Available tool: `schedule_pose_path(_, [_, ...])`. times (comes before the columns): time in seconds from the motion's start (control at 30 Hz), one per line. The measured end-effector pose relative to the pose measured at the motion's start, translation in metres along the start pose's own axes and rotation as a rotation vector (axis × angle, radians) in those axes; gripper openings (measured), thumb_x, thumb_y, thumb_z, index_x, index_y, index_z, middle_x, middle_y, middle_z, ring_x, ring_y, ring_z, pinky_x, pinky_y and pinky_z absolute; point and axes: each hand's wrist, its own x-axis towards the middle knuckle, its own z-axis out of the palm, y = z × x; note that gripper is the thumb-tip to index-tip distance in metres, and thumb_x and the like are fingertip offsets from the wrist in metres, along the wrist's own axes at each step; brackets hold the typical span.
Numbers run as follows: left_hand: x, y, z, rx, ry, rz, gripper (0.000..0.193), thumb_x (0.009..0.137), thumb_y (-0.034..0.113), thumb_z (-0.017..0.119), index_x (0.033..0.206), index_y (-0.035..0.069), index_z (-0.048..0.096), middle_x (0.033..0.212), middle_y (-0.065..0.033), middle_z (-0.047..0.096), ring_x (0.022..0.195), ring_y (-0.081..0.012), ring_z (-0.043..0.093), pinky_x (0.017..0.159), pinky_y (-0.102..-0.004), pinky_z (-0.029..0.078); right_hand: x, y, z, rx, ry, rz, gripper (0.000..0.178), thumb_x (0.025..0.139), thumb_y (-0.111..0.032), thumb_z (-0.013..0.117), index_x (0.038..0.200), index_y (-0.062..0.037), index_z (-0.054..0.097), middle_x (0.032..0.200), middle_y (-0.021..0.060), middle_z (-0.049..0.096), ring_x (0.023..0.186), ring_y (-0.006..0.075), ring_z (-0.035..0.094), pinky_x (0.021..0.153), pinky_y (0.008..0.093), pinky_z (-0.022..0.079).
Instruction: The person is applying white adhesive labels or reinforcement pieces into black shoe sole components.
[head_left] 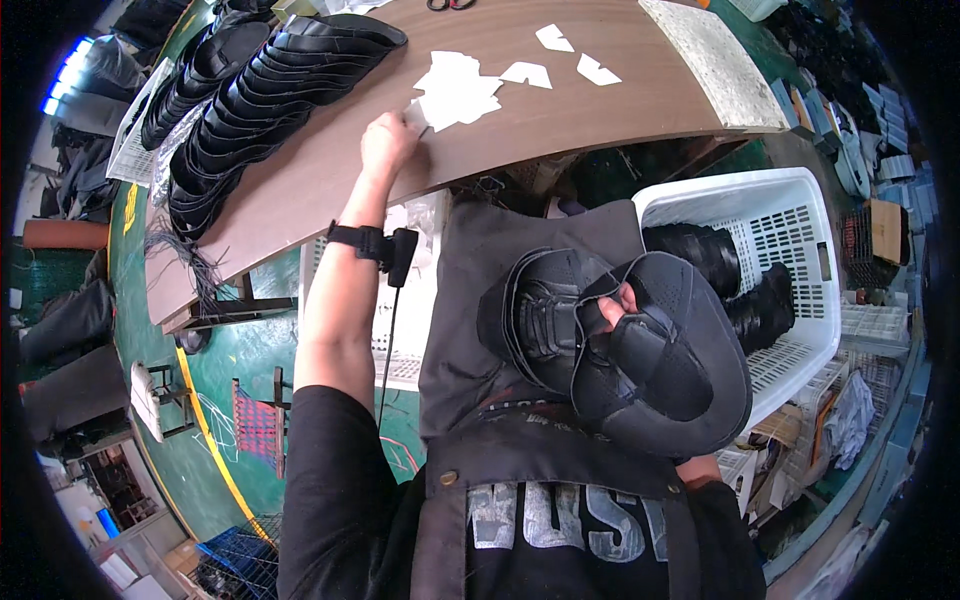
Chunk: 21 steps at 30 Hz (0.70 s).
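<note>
My left hand [388, 143] reaches over the brown table to the near edge of a loose pile of white cut pieces [455, 92]. Its fingers are closed on one white piece [415, 116] at the pile's side. In front of my apron, my right hand [617, 304] grips black shoe uppers [690, 350]; only some fingertips show through an opening, and the rest of the hand is hidden behind them. Another black upper [548, 320] hangs to the left in the same bunch, against the apron.
A long nested row of black uppers [270, 100] lies along the table's left side, with a bundle of dark cords [190, 255] beside it. Three single white pieces [553, 38] lie farther right. A white plastic basket [815, 260] holding black items stands at my right.
</note>
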Motion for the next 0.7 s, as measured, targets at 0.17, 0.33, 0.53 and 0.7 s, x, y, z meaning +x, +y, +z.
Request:
schedule_pose_path(0.17, [-0.053, 0.001, -0.027, -0.449, -0.166, 0.01, 0.03, 0.085, 0.03, 0.061, 0.092, 0.002, 0.07, 0.081, -0.0176, 0.069, 0.078, -0.0282, 0.067, 0.074, -0.0372, 0.051, -0.007, 0.003, -0.002, -0.014, 0.026, -0.022, 0.023, 0.092, -0.024, 0.061, 0.101, -0.004, 0.054, 0.083, 0.0068, 0.063, 0.076, 0.015, 0.06, 0.07, 0.0281, 0.048])
schedule_pose_path(0.33, [-0.172, 0.069, -0.059, -1.025, -0.533, 0.107, 0.015, 0.086, 0.016, 0.068, 0.088, 0.001, 0.068, 0.075, 0.0002, 0.066, 0.071, -0.0042, 0.056, 0.067, -0.023, 0.046, -0.013, 0.005, -0.006, -0.058, 0.062, -0.02, 0.021, 0.092, -0.023, 0.06, 0.098, -0.0041, 0.054, 0.082, 0.0064, 0.063, 0.074, 0.0142, 0.06, 0.068, 0.0275, 0.048])
schedule_pose_path(0.53, [-0.248, 0.119, -0.057, -1.117, -0.783, 0.139, 0.017, 0.083, 0.015, 0.071, 0.083, 0.003, 0.059, 0.07, -0.0027, 0.063, 0.067, -0.0074, 0.058, 0.061, -0.0257, 0.046, -0.019, 0.003, -0.004, -0.117, 0.081, 0.019, 0.019, 0.092, -0.022, 0.06, 0.095, -0.0042, 0.055, 0.081, 0.0058, 0.063, 0.072, 0.0133, 0.059, 0.067, 0.0269, 0.048])
schedule_pose_path(0.7, [-0.255, 0.127, -0.062, -0.638, -0.565, 0.339, 0.025, 0.078, 0.021, 0.07, 0.077, 0.003, 0.054, 0.067, -0.0141, 0.058, 0.067, -0.0313, 0.062, 0.061, -0.0388, 0.047, -0.024, 0.005, -0.002, -0.147, 0.104, 0.043, 0.017, 0.092, -0.021, 0.06, 0.093, -0.0043, 0.056, 0.08, 0.0054, 0.063, 0.07, 0.0125, 0.059, 0.065, 0.0263, 0.047])
